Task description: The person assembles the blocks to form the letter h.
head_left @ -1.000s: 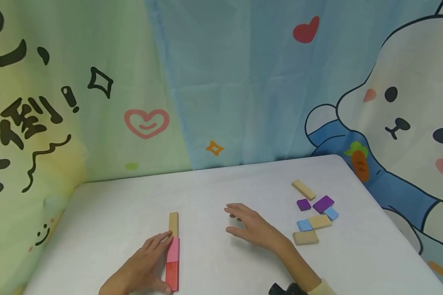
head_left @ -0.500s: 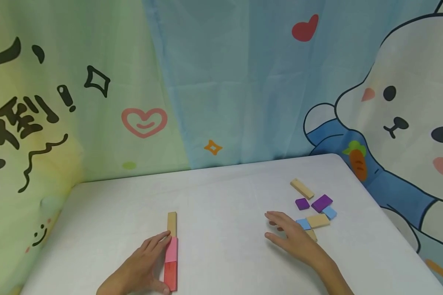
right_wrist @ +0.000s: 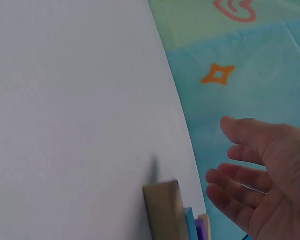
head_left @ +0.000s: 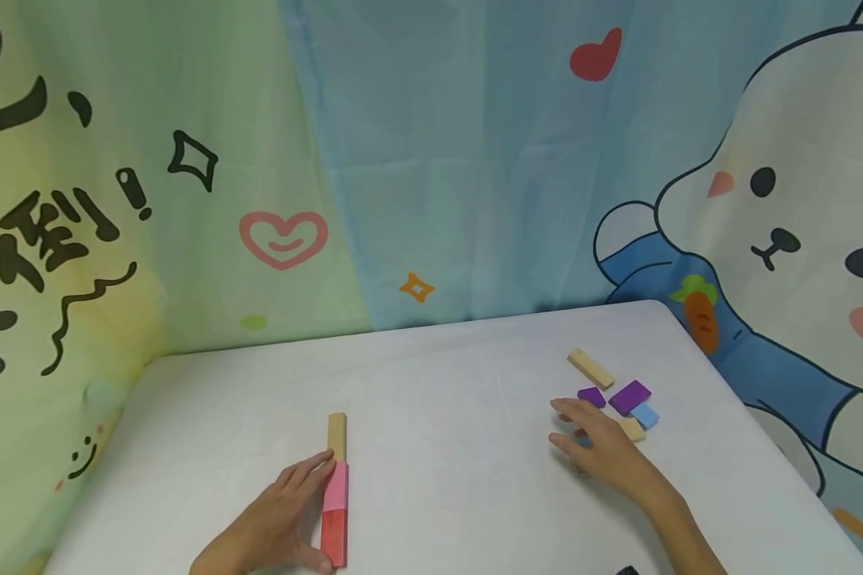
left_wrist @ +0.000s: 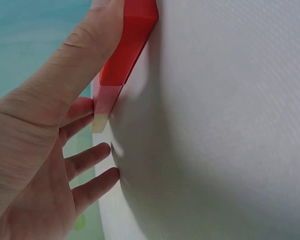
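My left hand (head_left: pixel 273 515) rests along the left side of a straight row of blocks. The row has a red block (head_left: pixel 334 539) nearest me, a pink block (head_left: pixel 336 487) in the middle and a natural wood block (head_left: pixel 337 435) at the far end. Its thumb touches the red block's near end; the index fingertip lies beside the pink-wood joint. In the left wrist view the other fingers spread out loosely. My right hand (head_left: pixel 607 451) hovers with parted, loosely bent fingers over scattered blocks at the right and holds nothing. It partly hides a light blue block and a wood block (right_wrist: pixel 165 210).
Beyond the right hand lie a long wood block (head_left: pixel 590 369), two purple blocks, the larger one (head_left: pixel 630 397) farther right, a light blue block (head_left: pixel 645 415) and another wood block (head_left: pixel 633 430). A printed curtain (head_left: pixel 439 160) hangs behind the white table (head_left: pixel 446 375).
My right hand has moved right from the middle of the table to over the scattered blocks. The left hand and the row have stayed in place.
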